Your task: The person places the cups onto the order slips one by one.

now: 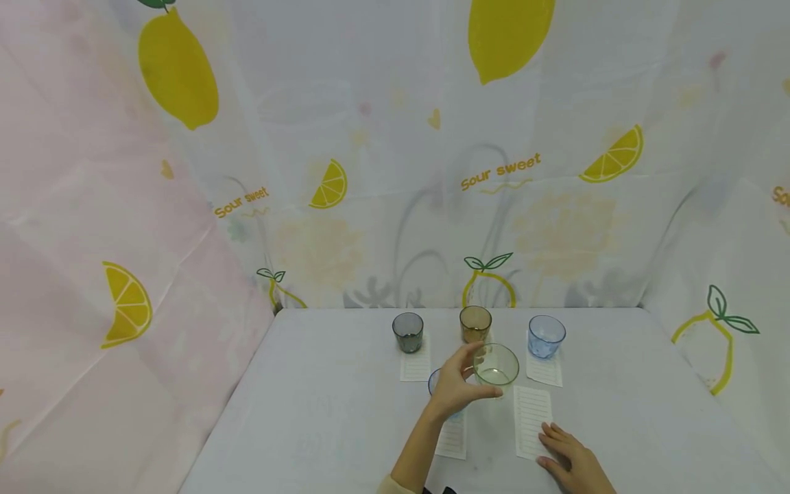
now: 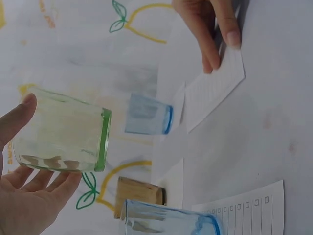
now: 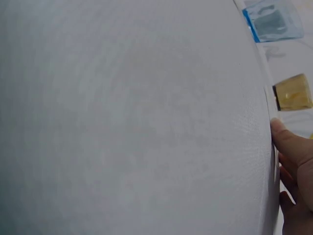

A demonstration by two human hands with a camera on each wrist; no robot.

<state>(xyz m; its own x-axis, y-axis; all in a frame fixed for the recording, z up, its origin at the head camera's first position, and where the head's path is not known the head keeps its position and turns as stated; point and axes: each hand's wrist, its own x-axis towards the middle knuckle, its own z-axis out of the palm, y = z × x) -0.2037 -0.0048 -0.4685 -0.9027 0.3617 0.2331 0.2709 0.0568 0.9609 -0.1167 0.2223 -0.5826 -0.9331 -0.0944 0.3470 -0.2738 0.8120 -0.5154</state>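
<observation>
My left hand grips a clear green-tinted glass above the table, thumb on one side and fingers on the other. In the left wrist view the glass looks empty, and its thick green base shows. My right hand rests with its fingers on the near right edge of a lined paper slip. Behind my left hand stands a blue glass, mostly hidden, on another lined slip. The right wrist view catches only part of my right hand, at the tabletop.
Along the back of the white table stand a grey glass, an amber glass and a second blue glass, with paper slips under or before them. A lemon-print cloth hangs behind and at both sides.
</observation>
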